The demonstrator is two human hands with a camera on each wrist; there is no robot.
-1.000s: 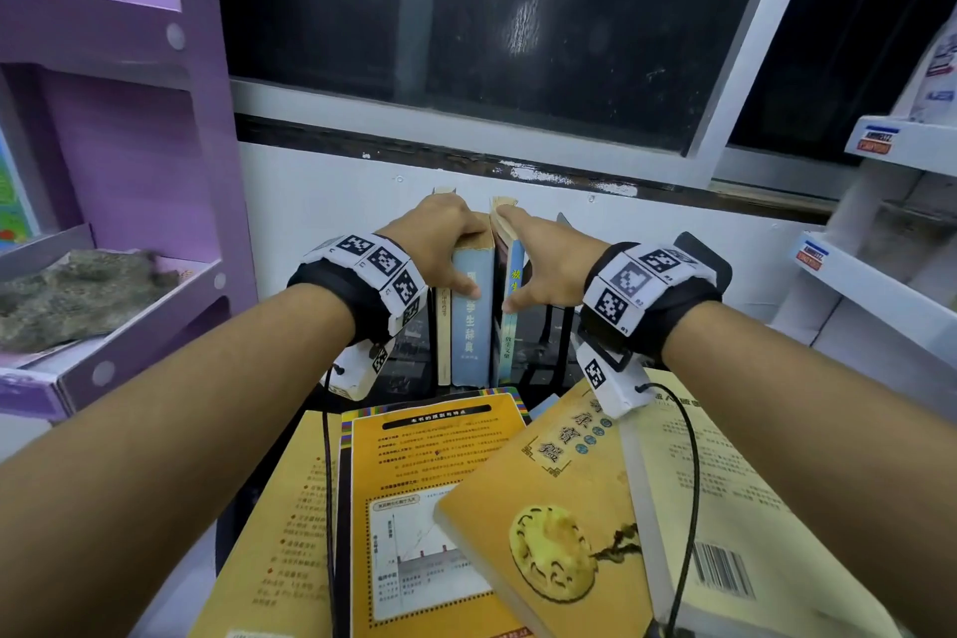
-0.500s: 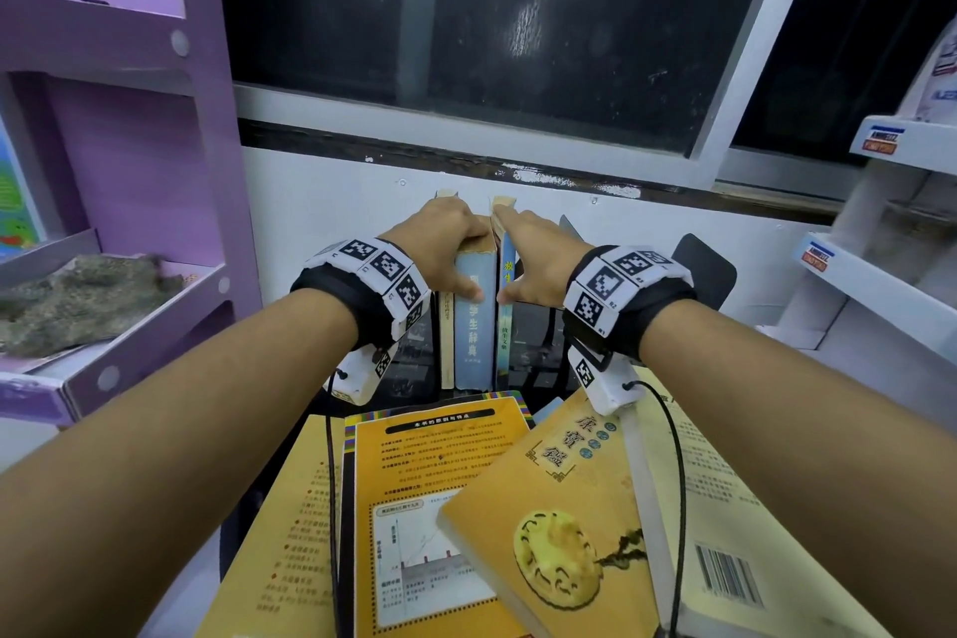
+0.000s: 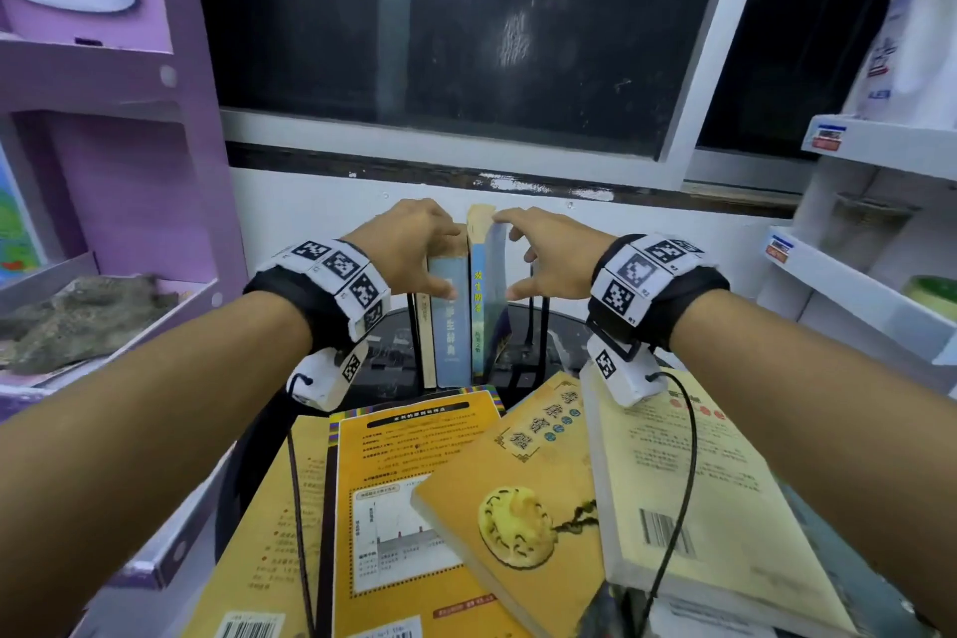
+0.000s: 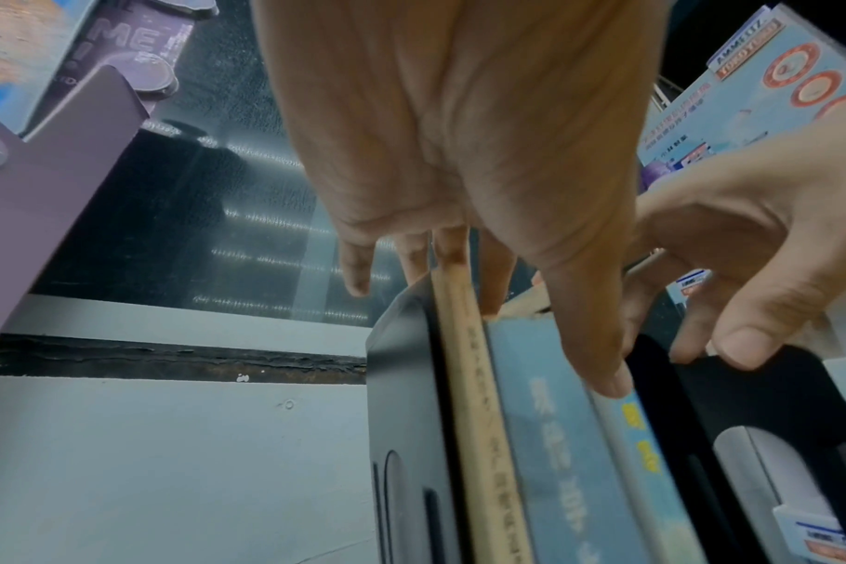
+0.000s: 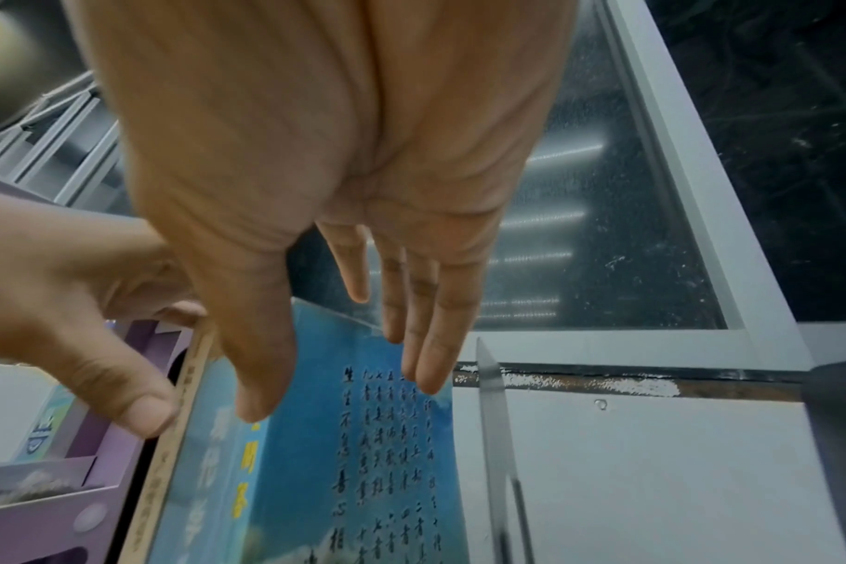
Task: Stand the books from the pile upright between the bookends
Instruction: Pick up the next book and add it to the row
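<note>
Three books stand upright between the black bookends: a thin beige book [image 3: 425, 342], a light blue book [image 3: 451, 326] and a blue book with yellow lettering [image 3: 482, 316]. My left hand [image 3: 427, 264] grips their tops, fingers over the upper edge and thumb on the light blue book's spine [image 4: 551, 439]. My right hand [image 3: 538, 264] is spread with straight fingers beside the blue book's cover [image 5: 339, 439]. The left bookend [image 4: 401, 419] touches the beige book. The right bookend [image 5: 493, 439] stands slightly apart. The pile, with a yellow book [image 3: 414, 482], lies in front.
An orange book with a jade pendant picture [image 3: 518, 492] and a pale yellow book [image 3: 699, 482] lie on the pile. A purple shelf unit [image 3: 129, 181] stands to the left and white shelves [image 3: 854, 285] to the right. A dark window [image 3: 440, 42] is behind.
The blue book with yellow lettering went from leaning to upright against the others. My right hand let go of it and spread open. My left hand stayed on the book tops.
</note>
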